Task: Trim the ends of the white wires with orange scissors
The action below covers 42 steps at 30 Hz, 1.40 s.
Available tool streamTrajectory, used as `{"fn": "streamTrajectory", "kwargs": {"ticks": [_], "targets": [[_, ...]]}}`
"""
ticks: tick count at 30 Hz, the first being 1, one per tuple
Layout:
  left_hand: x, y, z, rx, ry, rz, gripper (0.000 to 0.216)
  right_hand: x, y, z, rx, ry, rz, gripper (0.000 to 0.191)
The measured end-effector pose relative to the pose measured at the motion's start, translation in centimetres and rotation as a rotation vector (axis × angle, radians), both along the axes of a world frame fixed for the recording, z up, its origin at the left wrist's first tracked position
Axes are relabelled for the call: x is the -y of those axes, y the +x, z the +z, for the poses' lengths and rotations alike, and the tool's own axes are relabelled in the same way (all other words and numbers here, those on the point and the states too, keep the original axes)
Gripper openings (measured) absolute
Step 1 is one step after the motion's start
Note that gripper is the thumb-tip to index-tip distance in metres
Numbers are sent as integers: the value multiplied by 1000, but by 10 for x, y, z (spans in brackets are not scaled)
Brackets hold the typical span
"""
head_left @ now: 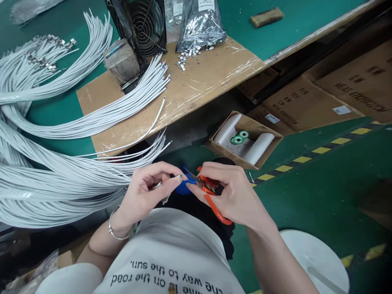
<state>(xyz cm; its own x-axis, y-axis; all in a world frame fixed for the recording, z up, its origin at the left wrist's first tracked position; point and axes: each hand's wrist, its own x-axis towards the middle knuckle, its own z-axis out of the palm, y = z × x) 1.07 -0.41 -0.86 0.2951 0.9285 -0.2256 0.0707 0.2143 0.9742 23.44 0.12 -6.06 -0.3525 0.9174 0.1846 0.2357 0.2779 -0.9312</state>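
Observation:
Between thumb and forefinger, my left hand (156, 183) pinches the end of a white cable, its tip (180, 175) just showing past the fingertips. My right hand (228, 190) is closed around orange-handled scissors (216, 208), whose dark blades point left toward that tip. Hands and blades are close together above my lap. To the left, a large bundle of white cables (76, 175) hangs over the table edge. Another bunch of cables (128, 106) lies on the cardboard, its cut ends fanned out.
A black fan (147, 28) stands behind a grimy block (122, 61). Beside it, a plastic bag (202, 24) has spilled small metal clips (190, 53). An open carton (245, 141) with white rolls and green spools sits on the floor. A round white stool top (315, 261) is at lower right.

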Motion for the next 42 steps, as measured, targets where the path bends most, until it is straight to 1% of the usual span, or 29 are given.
{"fn": "streamTrajectory", "kwargs": {"ticks": [4, 8, 15, 18, 23, 24, 26, 27, 28, 29, 30, 31, 32, 33, 34, 35, 36, 37, 38, 39, 42], "targets": [[2, -1, -3, -27, 56, -23, 16, -1, 1, 3, 29, 15, 23, 44], [3, 0, -2, -48, 52, -18, 21, 0, -1, 5, 23, 32, 22, 40], [1, -1, -2, -72, 50, -12, 23, -3, 0, 6, -16, 40, 44, 36], [2, -1, -3, -70, 44, -8, 26, -3, 1, 7, -21, 80, 40, 36], [3, 0, -1, -79, 36, 6, 28, -2, 0, 5, -6, 144, -12, 40], [3, 0, -1, -65, 25, 2, 27, -2, 0, 4, -23, 152, -47, 42], [2, 0, -4, -42, 21, -12, 20, -3, 1, 2, -75, 140, -165, 47], [1, 0, -6, -53, 65, -13, 18, -4, 3, 2, -102, 111, -241, 50], [1, 0, -9, -107, 160, -3, 19, -4, 6, 1, -141, 76, -316, 51], [0, 0, -13, -210, 307, 25, 24, -4, 10, 1, -173, 34, -391, 50], [0, 0, -16, -335, 486, 68, 27, -4, 14, 0, -206, -25, -459, 49], [0, -1, -19, -474, 665, 129, 30, -4, 18, 0, -251, -46, -516, 47], [0, -1, -21, -559, 804, 190, 31, -4, 22, 0, -268, -78, -575, 44], [0, -2, -21, -564, 861, 228, 31, -3, 25, -1, -277, -98, -625, 44], [0, -2, -20, -494, 810, 236, 29, -2, 28, -2, -277, -112, -665, 43], [-1, -2, -19, -366, 671, 211, 26, -2, 29, -3, -270, -126, -686, 44], [-1, -3, -16, -218, 493, 164, 21, -1, 30, -4, -269, -133, -695, 45], [-2, -4, -14, -102, 315, 116, 14, 0, 30, -5, -273, -140, -689, 46], [-4, -5, -12, -17, 185, 77, 8, 0, 28, -6, -284, -142, -670, 46], [-5, -6, -11, 49, 108, 58, 9, 0, 27, -7, -288, -139, -641, 46], [-9, -11, -10, 198, 2, 77, 16, -1, 18, -9, -265, -114, -488, 45]]}}
